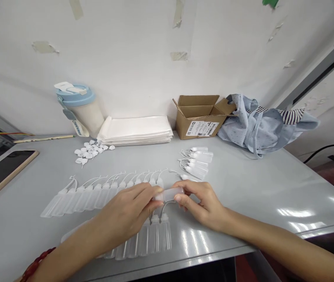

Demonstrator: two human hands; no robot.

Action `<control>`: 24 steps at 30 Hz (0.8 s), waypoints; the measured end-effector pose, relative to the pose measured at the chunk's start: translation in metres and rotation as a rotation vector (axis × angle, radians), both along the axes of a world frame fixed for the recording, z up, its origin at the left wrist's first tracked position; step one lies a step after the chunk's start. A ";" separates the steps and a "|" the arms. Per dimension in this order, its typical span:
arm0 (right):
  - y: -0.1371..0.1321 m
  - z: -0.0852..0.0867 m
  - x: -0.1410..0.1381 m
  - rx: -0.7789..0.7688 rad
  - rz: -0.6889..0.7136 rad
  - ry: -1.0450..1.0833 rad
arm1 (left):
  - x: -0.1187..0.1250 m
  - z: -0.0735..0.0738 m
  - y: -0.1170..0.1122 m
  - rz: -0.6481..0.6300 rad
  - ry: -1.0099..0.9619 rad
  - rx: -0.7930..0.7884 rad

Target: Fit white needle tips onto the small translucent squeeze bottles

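Note:
Between my two hands is a small translucent plastic bottle [173, 193], held sideways just above the grey table. My left hand [134, 205] pinches its white cap end, and the fingertips cover most of the cap. The fingers of my right hand [200, 201] close round the other end. Behind my left hand lies a slanted row of similar bottles [89, 197] with thin strap-like tails. A second row of bottles [155, 235] lies nearer the front edge, partly hidden by my left forearm. Several more capped bottles [198, 162] lie beyond my right hand.
Small white pointed caps [89, 150] are heaped at the back left. Along the wall stand a blue-lidded cup [81, 109], a stack of white envelopes [136, 129], an open cardboard box [199, 121] and a bundle of light blue cloth [257, 129]. A phone [4, 172] lies far left.

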State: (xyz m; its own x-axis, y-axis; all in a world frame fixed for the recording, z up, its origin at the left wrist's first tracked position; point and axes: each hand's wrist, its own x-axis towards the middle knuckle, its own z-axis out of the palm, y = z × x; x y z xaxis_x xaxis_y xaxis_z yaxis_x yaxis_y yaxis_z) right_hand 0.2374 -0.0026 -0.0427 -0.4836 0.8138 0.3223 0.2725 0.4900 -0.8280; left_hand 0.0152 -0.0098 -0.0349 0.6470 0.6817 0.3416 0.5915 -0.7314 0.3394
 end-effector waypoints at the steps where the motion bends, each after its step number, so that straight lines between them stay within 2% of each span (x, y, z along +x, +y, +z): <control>1: 0.003 0.000 0.001 0.011 -0.020 -0.005 | -0.002 0.000 0.003 0.019 0.000 0.002; 5: 0.021 0.009 0.016 0.118 -0.201 -0.071 | -0.017 0.004 0.019 0.159 -0.028 0.081; 8: 0.040 0.019 0.035 0.166 -0.329 -0.214 | -0.037 0.010 0.034 0.379 -0.035 0.133; 11: 0.054 0.027 0.055 0.120 -0.428 -0.385 | -0.062 0.017 0.050 0.664 -0.032 0.063; 14: 0.061 0.028 0.067 0.020 -0.412 -0.561 | -0.088 0.023 0.063 0.833 0.011 -0.036; 16: 0.062 0.026 0.070 0.013 -0.407 -0.643 | -0.104 0.026 0.069 0.962 0.072 -0.094; 20: 0.060 0.018 0.063 0.242 -0.444 -0.606 | -0.131 0.032 0.076 1.121 0.248 -0.111; 24: 0.047 0.010 0.043 0.443 -0.356 -0.448 | -0.147 0.032 0.081 1.113 0.346 -0.169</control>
